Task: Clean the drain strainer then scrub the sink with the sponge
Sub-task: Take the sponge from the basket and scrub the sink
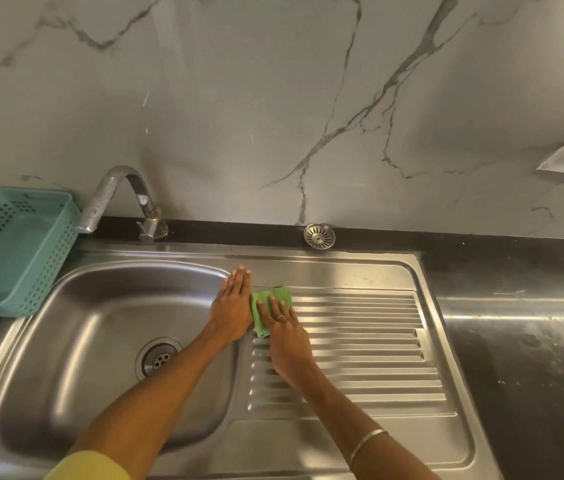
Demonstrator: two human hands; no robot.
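— Where's the sponge point(271, 310)?
— On the ridged drainboard point(360, 344), long axis toward the wall, right hand point(285, 336) pressing it, fingers point(273, 304) spread flat.
— Left hand point(234, 306)?
— Flat, fingers together, on the sink point(100, 341) rim.

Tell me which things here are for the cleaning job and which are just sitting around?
For the job:
- green sponge, under the right hand
- sink, with the left hand flat on its rim
- ribbed drainboard
- drain strainer, out on the ledge behind the sink
- open drain
- tap

Just lying about:
- teal basket
- dark countertop
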